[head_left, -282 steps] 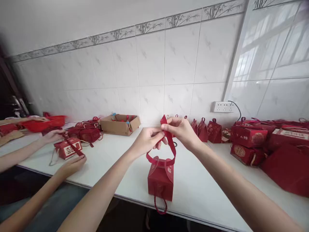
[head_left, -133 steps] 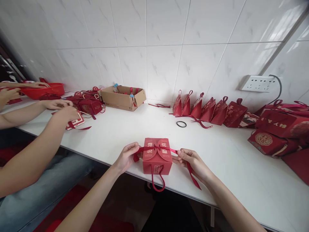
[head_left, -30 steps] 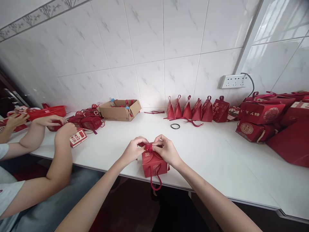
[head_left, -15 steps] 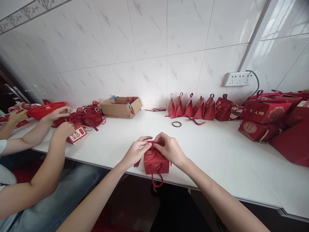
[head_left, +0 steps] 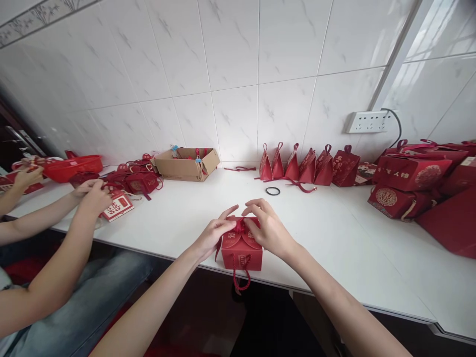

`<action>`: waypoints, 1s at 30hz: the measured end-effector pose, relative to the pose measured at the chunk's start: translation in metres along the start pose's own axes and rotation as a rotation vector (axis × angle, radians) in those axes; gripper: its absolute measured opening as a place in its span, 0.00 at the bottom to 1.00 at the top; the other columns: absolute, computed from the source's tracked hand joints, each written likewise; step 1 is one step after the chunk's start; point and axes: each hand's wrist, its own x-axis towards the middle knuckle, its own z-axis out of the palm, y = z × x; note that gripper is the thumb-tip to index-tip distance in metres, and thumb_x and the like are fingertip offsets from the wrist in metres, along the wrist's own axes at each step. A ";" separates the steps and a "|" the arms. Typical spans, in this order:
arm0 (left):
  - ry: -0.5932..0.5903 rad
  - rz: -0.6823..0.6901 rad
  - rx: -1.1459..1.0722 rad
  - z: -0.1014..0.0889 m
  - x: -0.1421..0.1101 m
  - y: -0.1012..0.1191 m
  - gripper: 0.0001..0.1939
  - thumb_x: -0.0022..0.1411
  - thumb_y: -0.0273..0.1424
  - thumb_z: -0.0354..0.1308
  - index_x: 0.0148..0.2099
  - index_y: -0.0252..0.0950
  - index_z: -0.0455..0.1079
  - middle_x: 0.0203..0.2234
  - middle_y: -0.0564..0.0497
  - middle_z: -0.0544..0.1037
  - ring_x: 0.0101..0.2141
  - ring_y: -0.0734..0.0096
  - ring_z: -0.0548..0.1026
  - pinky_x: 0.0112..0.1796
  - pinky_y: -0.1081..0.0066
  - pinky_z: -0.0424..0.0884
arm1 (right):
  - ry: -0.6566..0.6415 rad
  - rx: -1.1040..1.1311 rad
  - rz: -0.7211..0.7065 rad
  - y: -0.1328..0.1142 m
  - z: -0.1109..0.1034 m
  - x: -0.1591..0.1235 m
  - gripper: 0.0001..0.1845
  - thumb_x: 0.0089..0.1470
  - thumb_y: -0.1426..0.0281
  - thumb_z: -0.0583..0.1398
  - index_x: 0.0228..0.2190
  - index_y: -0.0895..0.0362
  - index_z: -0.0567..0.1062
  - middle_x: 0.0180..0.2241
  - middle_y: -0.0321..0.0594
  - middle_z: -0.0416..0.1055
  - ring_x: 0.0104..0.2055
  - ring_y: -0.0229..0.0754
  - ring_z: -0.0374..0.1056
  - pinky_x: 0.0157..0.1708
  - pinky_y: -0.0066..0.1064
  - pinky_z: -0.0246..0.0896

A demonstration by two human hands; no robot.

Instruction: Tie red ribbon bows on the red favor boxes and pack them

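A small red gift box (head_left: pixel 241 259) stands near the table's front edge, with gold lettering and curved top flaps. A twisted red cord handle (head_left: pixel 242 286) hangs from its near side over the edge. On its top sits a dark red ribbon (head_left: pixel 240 227), gathered into a knot or bow. From the left, my left hand (head_left: pixel 211 237) pinches the ribbon, thumb on top and index finger raised. My right hand (head_left: pixel 270 229) has its fingers curled onto the ribbon's right side; its fingertips are partly hidden.
Several red pointed boxes (head_left: pixel 292 166) line the wall beside a black ring (head_left: pixel 272 191). An open cardboard box (head_left: pixel 182 168) holds clips and ribbons. Red boxes pile up at right (head_left: pixel 412 171). At left, a co-worker's hands (head_left: pixel 94 196) work on a red-and-white box (head_left: pixel 118 206) near a red basin (head_left: pixel 74 167).
My hands have drawn slightly apart, so the ribbon knot and flaps show more. The co-worker's hands have come together over the red-and-white box.
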 end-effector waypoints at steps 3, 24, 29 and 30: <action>-0.001 0.021 0.026 -0.001 -0.001 -0.001 0.14 0.54 0.43 0.61 0.35 0.38 0.78 0.65 0.55 0.51 0.59 0.51 0.58 0.53 0.64 0.65 | 0.009 -0.062 -0.099 -0.003 -0.006 -0.010 0.02 0.56 0.73 0.59 0.34 0.57 0.71 0.41 0.47 0.64 0.44 0.46 0.64 0.43 0.41 0.64; 0.123 0.135 0.344 -0.008 -0.014 -0.001 0.19 0.60 0.44 0.53 0.29 0.37 0.76 0.59 0.48 0.63 0.58 0.55 0.62 0.54 0.61 0.64 | 0.016 -0.398 -0.363 0.005 -0.010 -0.014 0.10 0.61 0.75 0.53 0.31 0.59 0.72 0.37 0.44 0.68 0.35 0.41 0.60 0.40 0.35 0.55; 0.206 0.174 0.605 -0.016 -0.023 0.004 0.19 0.60 0.45 0.52 0.27 0.38 0.76 0.56 0.48 0.66 0.54 0.53 0.65 0.54 0.58 0.63 | -0.004 -0.450 -0.367 0.010 -0.018 -0.019 0.09 0.61 0.77 0.52 0.32 0.58 0.71 0.38 0.44 0.68 0.35 0.41 0.60 0.41 0.35 0.55; 0.221 0.176 0.643 -0.017 -0.024 0.005 0.19 0.59 0.45 0.53 0.27 0.39 0.75 0.55 0.48 0.67 0.54 0.53 0.65 0.53 0.58 0.64 | -0.009 -0.456 -0.371 0.011 -0.019 -0.020 0.09 0.60 0.78 0.53 0.32 0.57 0.71 0.38 0.44 0.68 0.35 0.41 0.60 0.41 0.35 0.55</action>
